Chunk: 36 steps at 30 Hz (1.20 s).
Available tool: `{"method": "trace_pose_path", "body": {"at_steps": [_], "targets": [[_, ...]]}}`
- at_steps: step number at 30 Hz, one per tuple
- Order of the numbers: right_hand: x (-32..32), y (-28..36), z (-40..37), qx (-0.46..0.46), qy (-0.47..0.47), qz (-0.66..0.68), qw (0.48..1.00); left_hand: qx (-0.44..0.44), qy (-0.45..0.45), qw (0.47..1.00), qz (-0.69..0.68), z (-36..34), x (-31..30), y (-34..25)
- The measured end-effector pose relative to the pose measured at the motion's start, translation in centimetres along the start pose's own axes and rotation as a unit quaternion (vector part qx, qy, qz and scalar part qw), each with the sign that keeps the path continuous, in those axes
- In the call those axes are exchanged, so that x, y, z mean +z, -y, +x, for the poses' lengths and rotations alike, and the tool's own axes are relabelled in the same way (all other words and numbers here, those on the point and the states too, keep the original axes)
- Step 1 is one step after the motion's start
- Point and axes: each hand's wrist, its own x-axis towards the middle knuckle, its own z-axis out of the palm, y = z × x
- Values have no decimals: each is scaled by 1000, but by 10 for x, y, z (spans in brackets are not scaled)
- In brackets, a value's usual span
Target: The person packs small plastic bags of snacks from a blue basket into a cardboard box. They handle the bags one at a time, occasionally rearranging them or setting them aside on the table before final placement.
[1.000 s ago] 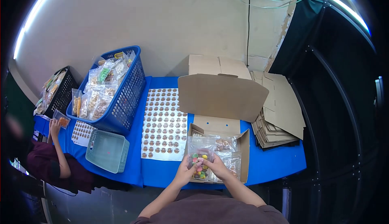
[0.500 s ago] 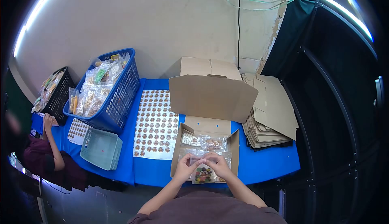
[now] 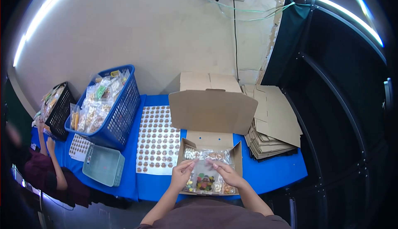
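A clear bag of colourful sweets (image 3: 205, 183) lies at the front of an open cardboard box (image 3: 238, 156), over other clear bags. My left hand (image 3: 182, 174) is at the bag's upper left edge, fingers stretched towards its top. On the opposite side, my right hand (image 3: 227, 173) has its fingers extended over the upper right edge. Both hands look open; whether the fingertips still touch the plastic is hard to see. Behind them in the box are a bag of white sweets (image 3: 190, 153) and a bag of brownish pieces (image 3: 217, 156).
A sheet of round stickers (image 3: 155, 146) lies left of the box, whose lid (image 3: 213, 112) stands raised. Flattened cardboard boxes (image 3: 275, 117) are stacked right. Leftward are a blue basket (image 3: 124, 117) of bags, a grey-green tray (image 3: 118, 169), a black basket (image 3: 62, 115) and another person's arm (image 3: 58, 169).
My hands have moved apart from their pinch at the bag's top. The bag sits slightly further left and deeper in the box. The camera view has tilted up; the other person's arms have shifted.
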Motion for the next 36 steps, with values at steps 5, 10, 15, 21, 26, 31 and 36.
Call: {"method": "trace_pose_path", "body": {"at_steps": [5, 10, 15, 21, 26, 31, 36], "targets": [[4, 26, 8, -135, -139, -93, 977, 60, 29, 998, 20, 3, 10, -20], [15, 28, 17, -230, -172, -173, 942, 111, 54, 992, 7, 7, 30, -13], [9, 5, 39, -124, -278, 16, 952, 18, 1, 1000, -21, 12, 40, -17], [7, -5, 35, -112, -206, 177, 956, -11, -56, 998, -15, 11, 41, -19], [8, 4, 33, -96, -235, 203, 946, 4, -89, 996, -11, 14, 37, -14], [-2, 19, 29, -74, -194, 134, 969, 27, -91, 995, 3, 14, 26, -19], [-3, 14, 26, -72, -142, 100, 982, -9, -18, 999, -39, 19, 3, -14]]}}
